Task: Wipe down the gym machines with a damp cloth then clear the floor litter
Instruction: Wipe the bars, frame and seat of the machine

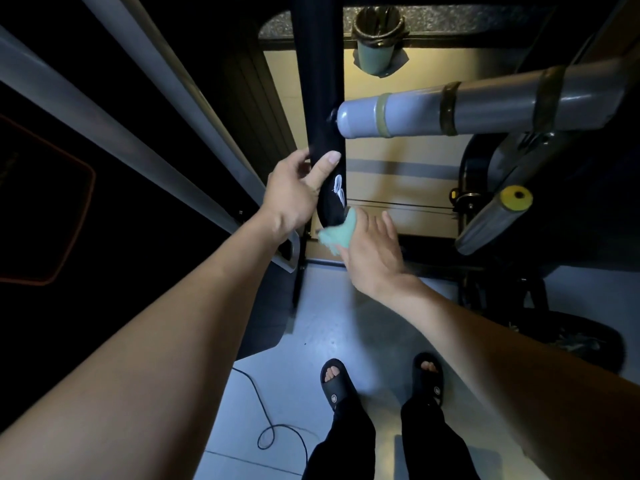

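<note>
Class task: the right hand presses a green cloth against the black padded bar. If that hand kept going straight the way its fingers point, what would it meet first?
Most likely the black padded bar, which the right hand already presses through the green cloth; depth is uncertain.

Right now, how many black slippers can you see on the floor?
2. One slipper is on the person's left foot, near the black cable. The other slipper is on the right foot, beside it. Dark areas under the machines may hide more.
</note>
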